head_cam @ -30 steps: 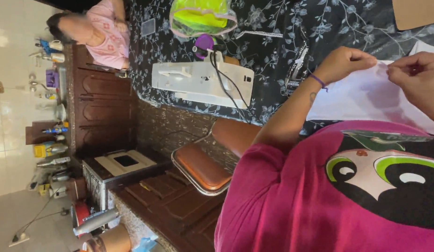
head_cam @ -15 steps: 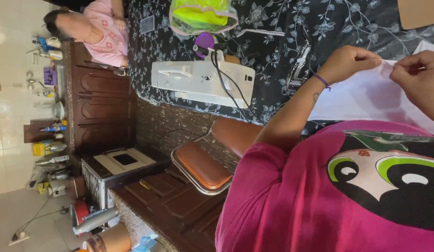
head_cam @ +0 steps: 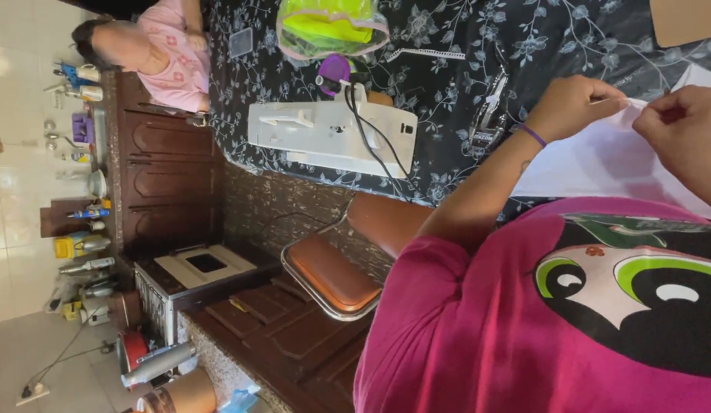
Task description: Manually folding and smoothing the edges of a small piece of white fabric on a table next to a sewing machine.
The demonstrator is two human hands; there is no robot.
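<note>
I am pinching the edge of a white cloth (head_cam: 600,157) with both hands. My left hand (head_cam: 574,107) and my right hand (head_cam: 688,134) each have their grip shut tight on it, close together. The cloth is lying over the table (head_cam: 455,38) with the dark flowery cover, by my pink shirt (head_cam: 554,313). A white sewing machine (head_cam: 332,136) is sitting well apart.

The right hand (head_cam: 688,134) and white cloth (head_cam: 600,160) run off the picture's edge
</note>
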